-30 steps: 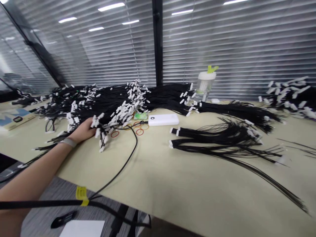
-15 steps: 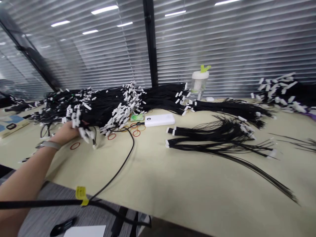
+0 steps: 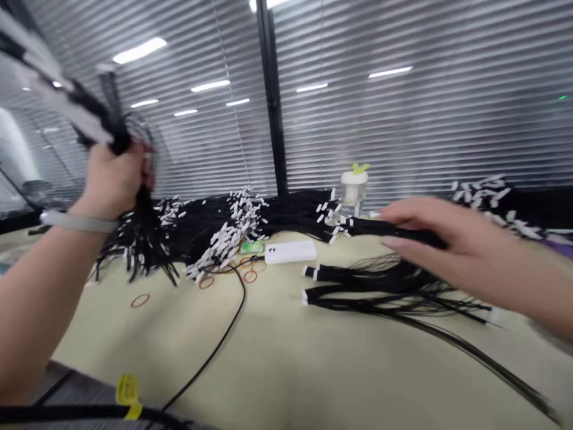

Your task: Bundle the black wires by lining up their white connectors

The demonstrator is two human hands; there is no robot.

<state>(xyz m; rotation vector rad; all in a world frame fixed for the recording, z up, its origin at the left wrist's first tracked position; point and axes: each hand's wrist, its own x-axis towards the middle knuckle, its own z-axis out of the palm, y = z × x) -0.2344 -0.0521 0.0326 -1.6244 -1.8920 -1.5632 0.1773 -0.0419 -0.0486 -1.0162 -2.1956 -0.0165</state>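
My left hand (image 3: 114,179) is raised high at the left, closed round a bundle of black cables with white connectors (image 3: 138,239); the cable ends hang below my fist and more stick up blurred above it. My right hand (image 3: 452,245) comes in from the right, fingers stretched out flat and apart, hovering above the loose black cables (image 3: 380,286) on the beige table (image 3: 286,358). It holds nothing. A big heap of the same cables (image 3: 233,227) lies behind, between both hands.
A white power bank (image 3: 290,252) and a few red rubber bands (image 3: 141,300) lie mid-table, with a black cord (image 3: 219,346) running to the front edge. A clear bottle with a green top (image 3: 353,188) stands by the blinds. More cables (image 3: 496,197) lie far right.
My left hand has lifted a bundle of cables off the heap, up and to the left. My right hand has come into view from the right. The camera has tilted upward.
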